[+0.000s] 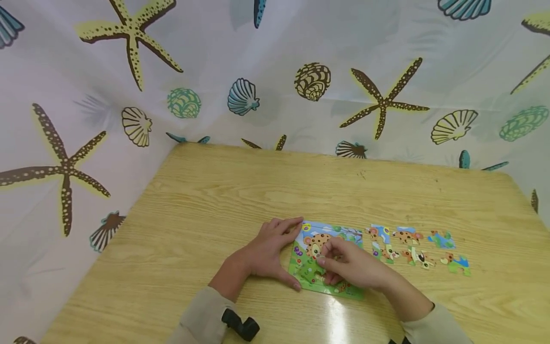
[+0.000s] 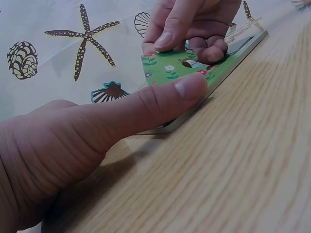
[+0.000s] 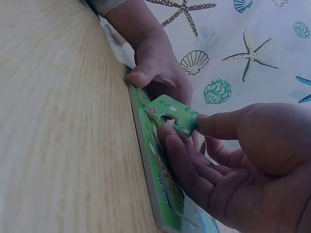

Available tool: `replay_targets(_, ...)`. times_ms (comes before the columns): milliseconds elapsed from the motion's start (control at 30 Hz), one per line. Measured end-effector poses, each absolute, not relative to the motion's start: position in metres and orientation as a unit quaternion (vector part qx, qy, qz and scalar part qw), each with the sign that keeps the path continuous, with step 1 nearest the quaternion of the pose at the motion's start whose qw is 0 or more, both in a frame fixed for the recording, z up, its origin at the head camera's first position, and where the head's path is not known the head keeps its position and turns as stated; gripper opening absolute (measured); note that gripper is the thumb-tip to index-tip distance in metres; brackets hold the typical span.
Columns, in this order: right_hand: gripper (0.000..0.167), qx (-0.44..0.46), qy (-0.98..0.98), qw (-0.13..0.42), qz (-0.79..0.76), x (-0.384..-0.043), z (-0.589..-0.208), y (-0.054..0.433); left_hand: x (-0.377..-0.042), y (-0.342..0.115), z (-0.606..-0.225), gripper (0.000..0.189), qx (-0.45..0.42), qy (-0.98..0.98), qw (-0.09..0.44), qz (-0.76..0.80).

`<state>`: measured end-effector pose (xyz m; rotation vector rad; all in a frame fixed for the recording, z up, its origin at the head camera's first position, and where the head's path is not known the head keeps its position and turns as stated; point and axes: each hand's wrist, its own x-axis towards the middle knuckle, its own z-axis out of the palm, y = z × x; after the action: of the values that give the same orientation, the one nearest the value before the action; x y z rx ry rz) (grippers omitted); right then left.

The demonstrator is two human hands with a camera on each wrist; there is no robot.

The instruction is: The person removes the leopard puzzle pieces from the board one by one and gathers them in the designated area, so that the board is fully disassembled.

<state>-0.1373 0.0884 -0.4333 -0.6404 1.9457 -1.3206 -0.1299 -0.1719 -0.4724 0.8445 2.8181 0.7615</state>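
A jigsaw puzzle board (image 1: 352, 293) with a spotted cartoon animal lies on the wooden table. My left hand (image 1: 267, 252) rests at its left side, the thumb at the near corner and the fingers reaching the far corner. Over the board's lower left part, my right hand (image 1: 353, 263) pinches a green flowered puzzle piece (image 3: 171, 108) between thumb and fingers. That piece (image 2: 165, 70) is tilted, one edge raised above the board, and has a rounded notch in its side. The right hand covers the middle of the picture in the head view.
Several loose puzzle pieces lie in two rough rows to the board's right, among them a blue-and-green one (image 1: 442, 239) and a spotted one (image 1: 407, 236). A cloth (image 1: 283, 114) printed with starfish and shells hangs behind the table (image 1: 215, 191) and along its sides.
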Motion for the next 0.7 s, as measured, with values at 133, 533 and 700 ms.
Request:
replay_targets(133, 0.027, -0.236, 0.748, 0.338, -0.521, -0.136, -0.435, 0.091, -0.130, -0.172, -0.471, 0.138, 0.278, 0.925, 0.053, 0.252)
replay_targets(533, 0.026, -0.218, 0.733, 0.336, -0.549, -0.131, -0.438, 0.097, -0.132, -0.173, -0.475, 0.139, 0.270, 0.929, 0.056, 0.249)
replay_targets(700, 0.025, -0.206, 0.744, 0.304, -0.559, -0.127, -0.441, 0.101, -0.132, -0.172, -0.475, 0.138, 0.273, 0.929, 0.053, 0.246)
